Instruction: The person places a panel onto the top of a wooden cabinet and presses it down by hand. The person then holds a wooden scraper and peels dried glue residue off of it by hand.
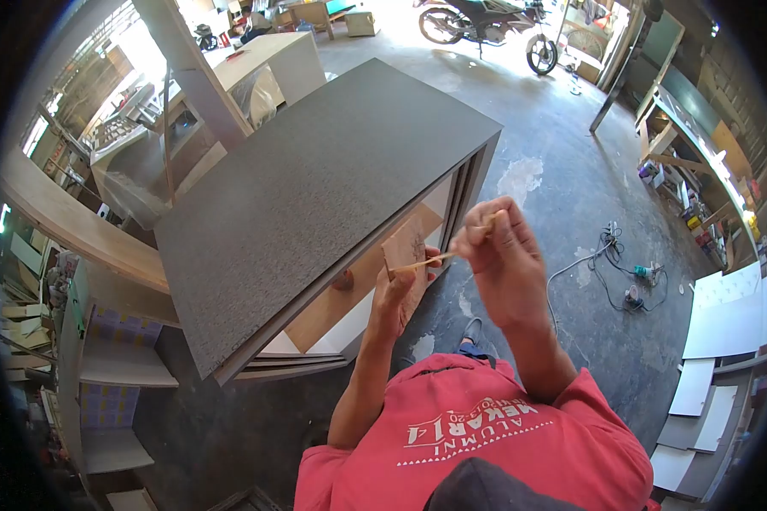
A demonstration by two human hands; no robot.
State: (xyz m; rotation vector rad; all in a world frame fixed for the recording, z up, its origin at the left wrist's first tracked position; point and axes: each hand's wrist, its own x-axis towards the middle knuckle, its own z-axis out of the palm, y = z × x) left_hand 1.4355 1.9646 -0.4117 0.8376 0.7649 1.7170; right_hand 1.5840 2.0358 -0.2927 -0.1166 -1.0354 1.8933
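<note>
My left hand (389,300) is closed around a small flat piece of wood (406,243) with dark marks on its face, held upright by the cabinet's open side. A thin yellowish strip (430,261) stretches from the wood at my left hand across to my right hand (507,264). My right fingers are pinched on that strip, raised a little above and to the right of the wood. What the strip is made of cannot be made out. Just beyond both hands stands a large cabinet (315,179) with a dark grey textured top and an open front showing light wood inside.
Cables with a green plug (645,272) lie on the concrete floor (537,221) to the right. White and grey panels (724,315) lean at the far right. A motorcycle (494,25) is parked at the back. A curved wooden piece (77,221) and shelves (119,366) stand left.
</note>
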